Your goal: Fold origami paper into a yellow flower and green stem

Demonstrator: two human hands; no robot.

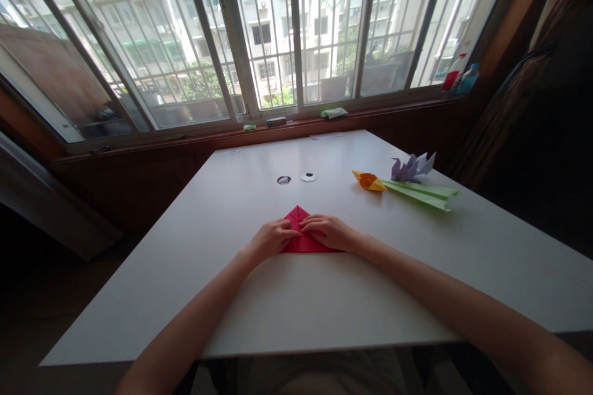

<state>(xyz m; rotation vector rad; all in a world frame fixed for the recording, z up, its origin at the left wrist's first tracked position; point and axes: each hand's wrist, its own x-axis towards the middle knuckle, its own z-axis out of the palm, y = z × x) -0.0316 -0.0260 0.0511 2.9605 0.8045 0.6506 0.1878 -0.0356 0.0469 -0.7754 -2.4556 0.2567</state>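
Observation:
A folded sheet of red origami paper lies on the white table, its point facing the window and a crease running down from the tip. My left hand is on its left side, fingers bent and thumb pressed in against the paper. From the right, my right hand reaches over the sheet, its fingers together and bent down onto the folded layers near the middle. Both hands cover the paper's side corners, and the fingertips partly hide the folds between them.
Two small round discs lie beyond the paper. To the right are an orange folded paper piece, green folded paper strips and purple paper cranes. Small items and bottles stand along the windowsill.

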